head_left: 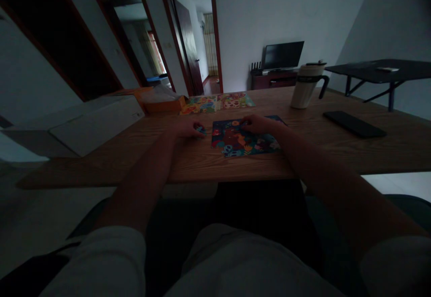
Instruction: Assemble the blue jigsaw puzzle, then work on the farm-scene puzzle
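On my feed the left hand's fingers are pinched together around a small blue puzzle piece, holding it just off the left edge of the puzzle. The left hand hovers low over the desk, close to the wood. The right hand rests on the puzzle's far edge, its fingertips curled down onto the pieces. At this dim exposure I cannot tell whether they are pinching anything or only pressing.

The puzzle lies flat near the middle of the desk, between my two hands. Most of its dark surface looks covered with bright, interlocked shapes, so a good part appears assembled. I cannot pick out gaps from here, and at least the piece in the left hand remains off the board.

Just beyond it lie two colourful picture sheets, side by side. To their left is an orange box with clear plastic on top, and farther left a white carton stands beside the desk. On the right, a white travel mug with a black handle stands toward the far edge, and a black phone lies flat nearer the right side. Past the desk, a dark side table and a screen sit against the wall.
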Action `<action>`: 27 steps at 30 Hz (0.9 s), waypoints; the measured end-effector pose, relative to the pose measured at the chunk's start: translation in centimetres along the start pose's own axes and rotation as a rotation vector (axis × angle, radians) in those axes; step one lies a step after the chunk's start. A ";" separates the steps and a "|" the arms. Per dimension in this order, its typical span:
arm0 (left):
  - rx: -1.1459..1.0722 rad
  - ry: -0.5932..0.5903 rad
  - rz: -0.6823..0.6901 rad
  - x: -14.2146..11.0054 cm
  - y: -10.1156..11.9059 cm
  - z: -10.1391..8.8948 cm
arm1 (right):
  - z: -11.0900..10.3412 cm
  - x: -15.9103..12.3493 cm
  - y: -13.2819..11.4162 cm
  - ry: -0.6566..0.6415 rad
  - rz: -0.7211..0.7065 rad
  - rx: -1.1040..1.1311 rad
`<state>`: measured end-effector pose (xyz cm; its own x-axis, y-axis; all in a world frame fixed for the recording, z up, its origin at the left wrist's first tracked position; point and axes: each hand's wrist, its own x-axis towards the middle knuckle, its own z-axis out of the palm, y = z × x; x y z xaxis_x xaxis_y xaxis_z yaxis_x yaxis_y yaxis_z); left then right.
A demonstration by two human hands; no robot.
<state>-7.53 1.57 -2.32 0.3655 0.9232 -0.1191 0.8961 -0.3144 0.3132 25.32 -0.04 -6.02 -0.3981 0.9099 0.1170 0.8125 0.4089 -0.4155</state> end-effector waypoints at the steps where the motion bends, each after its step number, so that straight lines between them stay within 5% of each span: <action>1: -0.002 0.012 0.002 -0.1 0.0 0.0 | 0.0 0.0 0.0 0.003 -0.002 0.002; 7: -0.284 -0.005 0.102 -1.7 1.5 -0.3 | 0.2 0.3 0.2 -0.001 0.002 0.000; 14: -0.313 -0.307 0.240 -3.0 4.5 0.6 | 0.3 0.5 0.4 -0.006 -0.017 -0.012; 18: -0.214 -0.294 0.306 -2.4 5.0 1.4 | 0.2 0.4 0.3 -0.016 0.004 -0.036; 23: -0.351 -0.264 0.293 -2.0 4.5 1.8 | 0.2 0.4 0.2 -0.003 0.006 -0.031; 27: -0.474 -0.348 0.232 -2.4 4.7 2.0 | 0.2 0.4 0.3 0.000 -0.007 -0.027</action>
<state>-3.73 -2.52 -2.44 0.6692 0.6914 -0.2724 0.6037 -0.2921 0.7417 25.31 0.42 -6.30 -0.4037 0.9070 0.1194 0.8210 0.4168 -0.3902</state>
